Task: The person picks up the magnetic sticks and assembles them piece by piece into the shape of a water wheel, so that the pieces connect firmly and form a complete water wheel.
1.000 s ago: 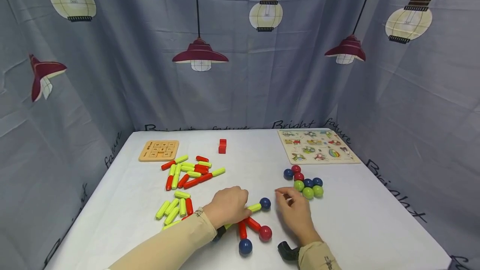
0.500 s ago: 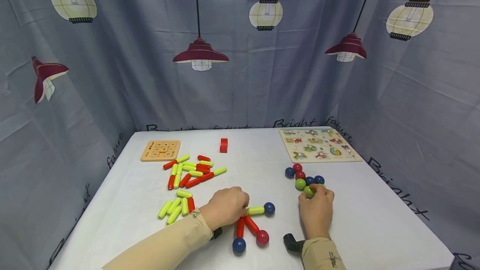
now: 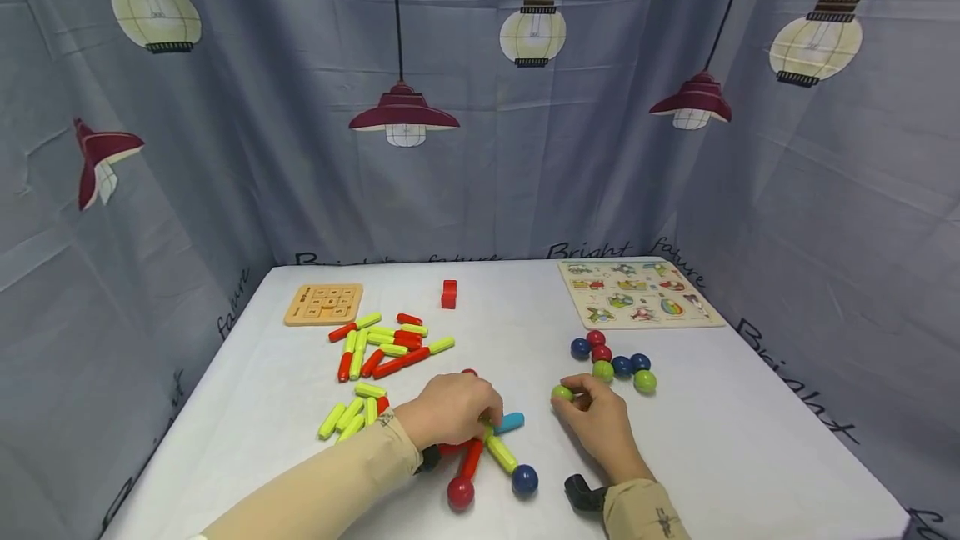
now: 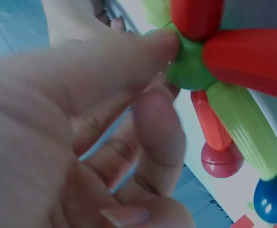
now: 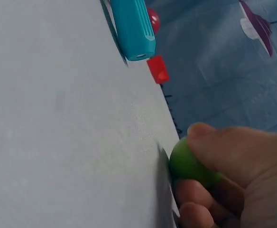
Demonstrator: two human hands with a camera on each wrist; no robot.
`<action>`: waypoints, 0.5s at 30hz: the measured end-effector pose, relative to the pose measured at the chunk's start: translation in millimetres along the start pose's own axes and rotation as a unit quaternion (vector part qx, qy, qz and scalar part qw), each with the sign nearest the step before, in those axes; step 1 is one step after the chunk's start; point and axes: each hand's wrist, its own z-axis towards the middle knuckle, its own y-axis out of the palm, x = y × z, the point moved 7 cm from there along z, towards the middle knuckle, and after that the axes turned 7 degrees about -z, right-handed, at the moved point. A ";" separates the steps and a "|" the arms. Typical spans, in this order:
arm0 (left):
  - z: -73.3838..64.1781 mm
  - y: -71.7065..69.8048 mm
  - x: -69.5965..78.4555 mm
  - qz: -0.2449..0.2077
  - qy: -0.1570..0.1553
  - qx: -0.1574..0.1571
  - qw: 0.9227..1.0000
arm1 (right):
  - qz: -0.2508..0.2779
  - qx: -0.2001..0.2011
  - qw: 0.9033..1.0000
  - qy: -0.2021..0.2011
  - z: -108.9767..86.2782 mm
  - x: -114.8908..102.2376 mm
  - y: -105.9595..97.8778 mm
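My left hand (image 3: pixel 453 407) pinches the green hub ball (image 4: pixel 193 69) of a stick-and-ball build. From that hub spread red sticks (image 4: pixel 252 57) and a yellow-green stick (image 4: pixel 245 126) tipped with a blue ball (image 3: pixel 525 480). A red ball (image 3: pixel 461 493) caps another red stick, and a light-blue stick (image 3: pixel 510 422) points right with its outer end bare. To the right, my right hand (image 3: pixel 600 419) holds a loose green ball (image 5: pixel 188 161) between thumb and fingers, apart from the build. My left hand hides part of the build in the head view.
Several loose balls (image 3: pixel 602 354) cluster beyond my right hand, before a picture puzzle board (image 3: pixel 637 294). Loose red and yellow-green sticks (image 3: pixel 386 348) lie at left. A wooden number board (image 3: pixel 324 304) and a red block (image 3: pixel 448 294) stand farther back on the white table (image 3: pixel 720 432).
My right hand reached to the ball cluster, took a green ball and brought it back leftward. The build has turned in my left hand, bringing the light-blue stick into view.
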 end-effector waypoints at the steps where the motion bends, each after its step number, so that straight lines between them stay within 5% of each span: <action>1: 1.2 0.4 0.9 0.004 -0.006 -0.004 1.000 | 0.005 -0.006 1.000 -0.010 -0.8 -2.2 0.6; 9: 24.9 15.3 12.9 0.084 -0.069 -0.009 0.994 | 0.046 -0.034 0.998 -0.032 -2.7 -7.4 2.2; 15: 27.1 20.2 5.9 0.030 -0.105 0.001 0.994 | 0.102 -0.056 0.993 -0.015 -3.6 -5.4 7.5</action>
